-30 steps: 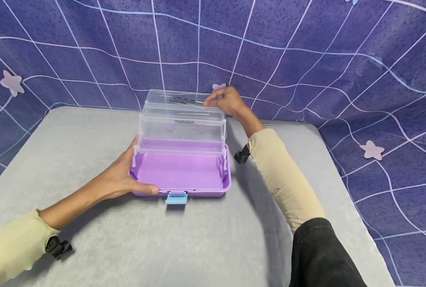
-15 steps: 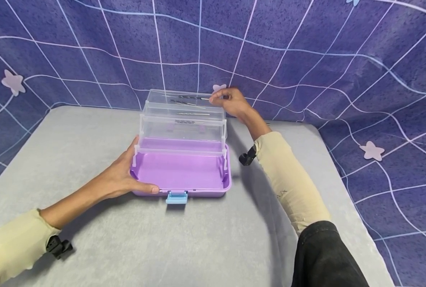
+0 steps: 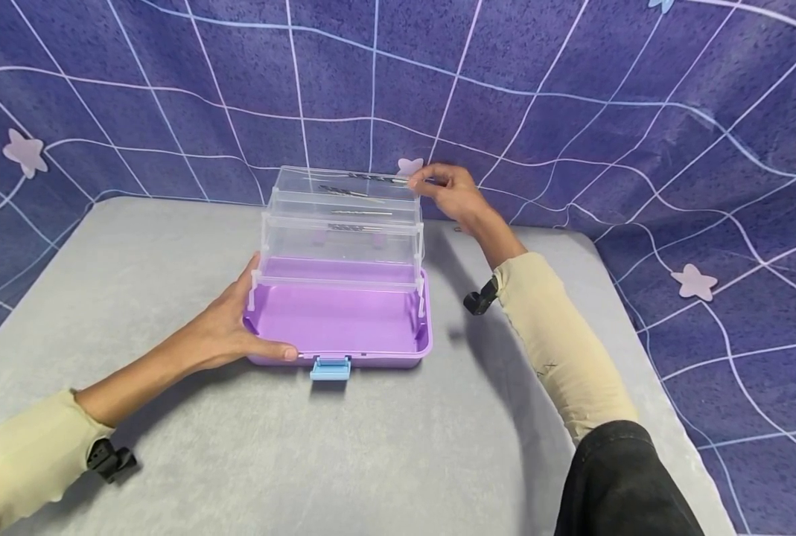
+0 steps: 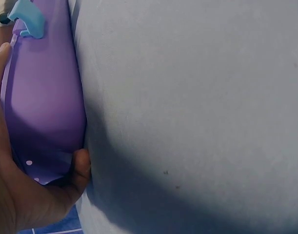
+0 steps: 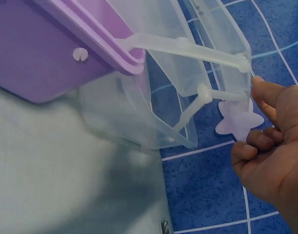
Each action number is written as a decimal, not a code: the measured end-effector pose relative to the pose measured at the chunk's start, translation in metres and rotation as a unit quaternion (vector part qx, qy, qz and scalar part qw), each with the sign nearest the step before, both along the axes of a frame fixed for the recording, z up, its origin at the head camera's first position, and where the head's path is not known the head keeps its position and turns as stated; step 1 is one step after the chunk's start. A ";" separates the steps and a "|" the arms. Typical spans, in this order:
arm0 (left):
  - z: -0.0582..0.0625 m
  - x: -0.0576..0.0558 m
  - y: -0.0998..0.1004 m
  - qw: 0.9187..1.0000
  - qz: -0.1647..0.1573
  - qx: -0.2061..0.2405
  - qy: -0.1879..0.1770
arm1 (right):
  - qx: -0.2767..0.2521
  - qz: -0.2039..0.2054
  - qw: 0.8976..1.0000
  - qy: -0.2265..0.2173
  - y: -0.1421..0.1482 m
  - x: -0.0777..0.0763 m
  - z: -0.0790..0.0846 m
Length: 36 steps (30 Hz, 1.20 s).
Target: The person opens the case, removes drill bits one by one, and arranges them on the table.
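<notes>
A purple toolbox (image 3: pixel 337 361) with a blue latch (image 3: pixel 330 369) stands open on the grey table, its clear stepped trays (image 3: pixel 344 249) raised at the back. My left hand (image 3: pixel 226 327) grips the box's left end, thumb along the front rim; in the left wrist view a finger curls under its corner. At the top tray's right end, my right hand (image 3: pixel 453 192) pinches the shank of a dark drill bit (image 3: pixel 376 178), which lies along that tray. Below it in the trays are more drill bits (image 3: pixel 351 193), a thin bit (image 3: pixel 361 213) and further bits (image 3: pixel 356 228).
A purple-blue cloth (image 3: pixel 538 126) with grid lines and stars hangs close behind the box. Another drill bit (image 5: pixel 165 226) lies at the table's back edge, near my right forearm. White hinge arms (image 5: pixel 188 48) join the trays at the side.
My right hand has moved right along the top tray, drawing the dark drill bit away from the other bits. My left hand has stayed on the toolbox.
</notes>
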<state>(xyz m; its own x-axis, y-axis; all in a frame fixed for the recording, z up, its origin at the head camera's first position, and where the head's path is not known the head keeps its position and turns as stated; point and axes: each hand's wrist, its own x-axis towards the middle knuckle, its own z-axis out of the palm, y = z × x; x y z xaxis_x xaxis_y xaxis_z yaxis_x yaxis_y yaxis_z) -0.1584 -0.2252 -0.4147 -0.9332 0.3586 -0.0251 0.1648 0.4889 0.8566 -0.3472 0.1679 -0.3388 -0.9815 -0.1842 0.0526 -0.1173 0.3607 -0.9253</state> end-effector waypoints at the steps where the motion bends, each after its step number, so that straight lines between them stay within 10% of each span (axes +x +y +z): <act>1: 0.000 0.000 0.000 1.000 -0.001 0.002 0.000 | -0.002 -0.001 1.000 0.003 0.002 0.000 0.000; 36: 0.000 0.001 -0.001 1.000 0.000 -0.023 -0.006 | -0.068 -0.055 0.996 -0.016 0.093 0.026 -0.005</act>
<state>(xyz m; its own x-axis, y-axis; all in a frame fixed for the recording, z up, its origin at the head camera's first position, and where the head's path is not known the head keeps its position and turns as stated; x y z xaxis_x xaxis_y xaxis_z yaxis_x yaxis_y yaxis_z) -0.1577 -0.2258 -0.4146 -0.9325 0.3572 -0.0534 0.1541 0.5273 0.8356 -0.3213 0.2612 -0.3433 -0.9970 -0.0682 0.0377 -0.0531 0.2409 -0.9691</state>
